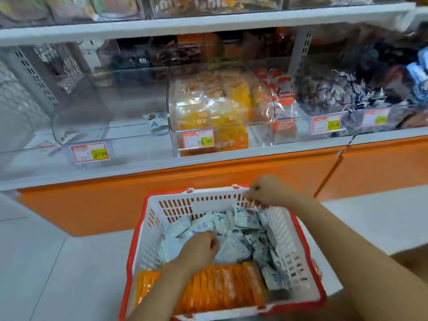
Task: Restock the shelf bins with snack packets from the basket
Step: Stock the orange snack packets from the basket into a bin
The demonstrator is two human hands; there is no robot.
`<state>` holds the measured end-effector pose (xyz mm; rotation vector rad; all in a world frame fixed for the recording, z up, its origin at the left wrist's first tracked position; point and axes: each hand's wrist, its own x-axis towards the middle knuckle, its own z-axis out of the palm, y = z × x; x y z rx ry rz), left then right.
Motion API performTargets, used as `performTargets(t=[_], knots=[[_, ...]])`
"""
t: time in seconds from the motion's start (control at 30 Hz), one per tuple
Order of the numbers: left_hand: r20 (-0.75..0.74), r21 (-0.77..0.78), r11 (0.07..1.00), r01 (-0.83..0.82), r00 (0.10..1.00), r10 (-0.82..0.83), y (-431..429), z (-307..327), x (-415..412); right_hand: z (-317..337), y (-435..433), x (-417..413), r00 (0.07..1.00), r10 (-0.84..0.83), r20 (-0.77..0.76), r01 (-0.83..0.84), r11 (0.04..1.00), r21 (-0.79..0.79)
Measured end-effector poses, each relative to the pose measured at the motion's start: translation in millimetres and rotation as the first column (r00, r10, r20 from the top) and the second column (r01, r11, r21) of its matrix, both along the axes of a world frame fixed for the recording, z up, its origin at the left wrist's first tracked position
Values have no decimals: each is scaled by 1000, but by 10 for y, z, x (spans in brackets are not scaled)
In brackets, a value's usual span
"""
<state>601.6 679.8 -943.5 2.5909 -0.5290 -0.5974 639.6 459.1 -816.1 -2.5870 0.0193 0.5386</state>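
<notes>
Closest to me, at six o'clock, the red-rimmed white basket (176,205) stands on the pale floor with both my bare forearms reaching into it. Beyond it, from nine to three o'clock, runs the white shelf (208,163) on its orange base. Clear bins stand on it in a row. The left bin (111,100), at ten o'clock, is nearly bare, with a few white-and-blue packets lying in it, one in its right front corner. The middle bin (208,107), at twelve, is packed with yellow and orange packs. The bins toward two o'clock hold red-and-white and dark-wrapped sweets. In the basket, a block of orange packs (220,288) fills the near end and a loose heap of white-and-blue packets (236,249) fills the far end. My right hand (268,191) is over the basket's far right corner, at one o'clock, fingers curled and pinching the tops of a bunch of those packets. My left hand (199,249) is at the heap's middle, fingers curled down onto packets, though blur hides the grip itself. A price tag (89,152) hangs on the left bin's front.
</notes>
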Motion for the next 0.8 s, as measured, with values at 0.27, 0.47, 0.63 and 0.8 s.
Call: performTargets(t=[0.27,0.47,0.63,0.8], knots=[[-68,133,991,11,998,-2,-59,-327,-307,-1110,276,-956,845,97,-526,-203,968,-147],[-129,120,993,8,992,8,-77,-346,-243,-1164,559,-1049,914,129,-384,-239,936,-256],[-127,51,996,-67,989,73,-104,-287,-183,-1166,650,-995,953,59,-296,-140,955,-262],[-197,76,996,-44,979,58,-134,-225,-191,-1200,684,-1153,931,131,-339,-240,922,-303]])
